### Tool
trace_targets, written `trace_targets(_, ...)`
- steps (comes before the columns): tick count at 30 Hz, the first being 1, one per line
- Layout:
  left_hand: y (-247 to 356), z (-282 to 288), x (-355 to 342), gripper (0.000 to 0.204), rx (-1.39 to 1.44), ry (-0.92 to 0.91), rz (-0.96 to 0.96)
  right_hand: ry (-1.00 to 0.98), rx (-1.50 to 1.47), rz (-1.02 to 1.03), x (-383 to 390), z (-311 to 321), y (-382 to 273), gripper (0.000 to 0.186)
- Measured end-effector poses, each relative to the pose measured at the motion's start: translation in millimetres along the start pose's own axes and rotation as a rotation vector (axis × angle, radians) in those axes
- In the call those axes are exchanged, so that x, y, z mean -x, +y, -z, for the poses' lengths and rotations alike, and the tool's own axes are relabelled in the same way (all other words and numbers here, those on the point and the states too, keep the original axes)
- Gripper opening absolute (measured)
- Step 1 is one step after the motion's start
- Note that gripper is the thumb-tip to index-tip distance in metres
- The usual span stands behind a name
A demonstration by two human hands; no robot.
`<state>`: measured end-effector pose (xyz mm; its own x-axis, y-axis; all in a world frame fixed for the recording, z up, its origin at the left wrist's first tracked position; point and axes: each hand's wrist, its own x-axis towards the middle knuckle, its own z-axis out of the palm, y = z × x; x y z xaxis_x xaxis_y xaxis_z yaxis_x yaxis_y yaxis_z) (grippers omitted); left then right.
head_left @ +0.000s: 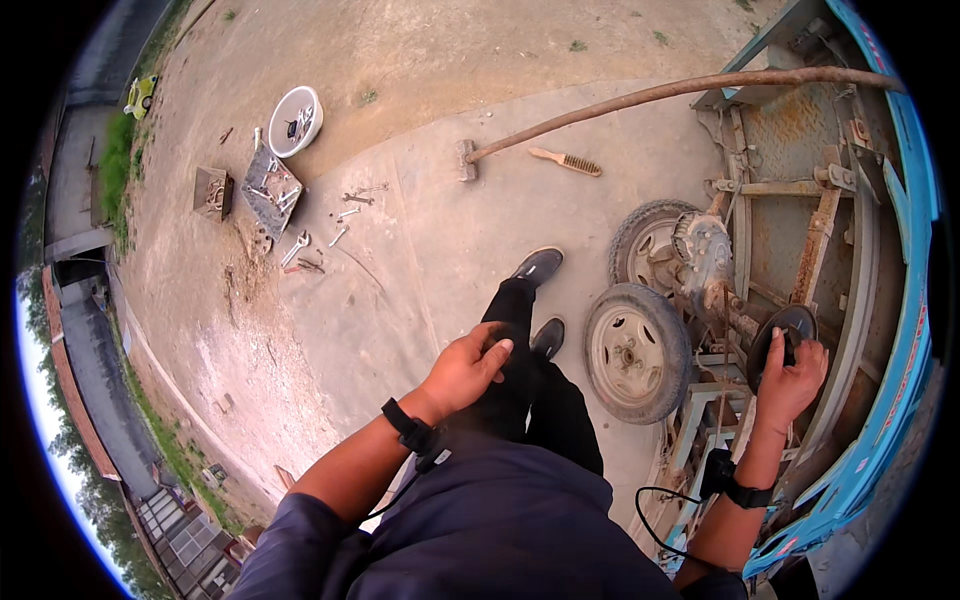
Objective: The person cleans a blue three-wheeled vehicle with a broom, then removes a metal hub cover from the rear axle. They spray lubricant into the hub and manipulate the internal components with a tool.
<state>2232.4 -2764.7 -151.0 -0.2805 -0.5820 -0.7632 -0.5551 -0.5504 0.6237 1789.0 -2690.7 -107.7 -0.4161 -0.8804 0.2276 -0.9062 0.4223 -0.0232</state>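
A dark blue shirt [470, 530] with sleeves [302, 532] that stop short, black pants [562, 408] and dark shoes [540, 266]; each wrist has a black strap [749, 494], little black box [717, 472] and thin cord [668, 491]

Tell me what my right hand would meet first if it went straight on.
The dark round disc; your right hand already seems to touch it, though depth is unclear.
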Motion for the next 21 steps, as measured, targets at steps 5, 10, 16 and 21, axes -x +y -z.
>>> trace_targets(5,-35.9,4.7,58.0,0.048,0.089,0.093,0.084,0.035,0.066,0.053,5.8,-3.5,14.7,0.035)
trace_targets(10,-72.4,25.6,105.6,0.050,0.181,0.221,0.083,-0.016,0.046,0.066,7.4,-2.8,11.9,0.040)
trace_targets(16,-103.2,68.8,151.9,0.052,0.218,0.311,0.124,0.017,0.163,0.036,9.7,9.4,24.5,0.058)
trace_targets(21,-153.9,108.8,182.3,0.051,0.321,0.356,0.151,0.044,0.163,0.073,6.3,38.4,-12.0,0.061)
